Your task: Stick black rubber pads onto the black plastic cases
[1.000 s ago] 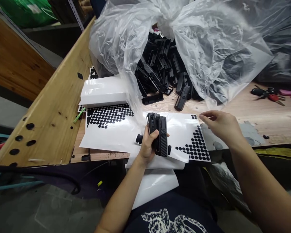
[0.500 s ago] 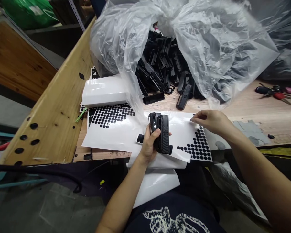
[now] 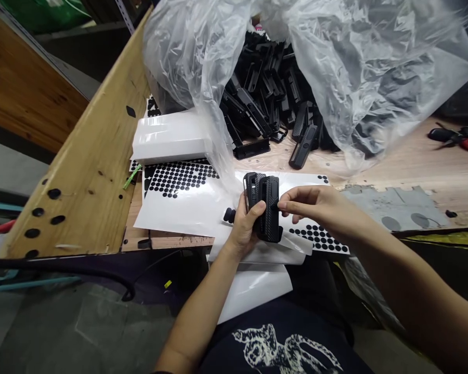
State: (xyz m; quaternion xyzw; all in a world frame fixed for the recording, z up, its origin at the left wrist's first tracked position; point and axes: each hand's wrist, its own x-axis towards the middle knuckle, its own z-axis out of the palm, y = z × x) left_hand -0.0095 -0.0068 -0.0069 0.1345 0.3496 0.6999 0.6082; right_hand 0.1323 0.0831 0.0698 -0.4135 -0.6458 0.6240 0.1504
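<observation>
Two black plastic casings [image 3: 270,221] with a carbon-fibre texture stand side by side in my left hand [image 3: 244,226], its fingers wrapped round them and the thumb across the front. My right hand [image 3: 310,201] is closed in a pinch at the right edge of the front casing. A small black round sticker [image 3: 274,206] shows at its fingertips, partly lost against the black casing. Below both hands lies a white sticker sheet [image 3: 179,215] with rows of black dots. A smaller strip with black oval stickers [image 3: 229,215] sticks out left of my left hand.
A clear plastic bag [image 3: 343,78] lies open behind, with a heap of black casings [image 3: 257,109] in it. One loose casing [image 3: 303,147] rests in front of the heap. A wooden side board [image 3: 89,135] borders the left. Keys [image 3: 458,137] lie at the right.
My right hand has moved left from the sticker sheet's right side to the casings, with a black sticker at its fingertips. My left hand keeps its hold. The view has shifted slightly.
</observation>
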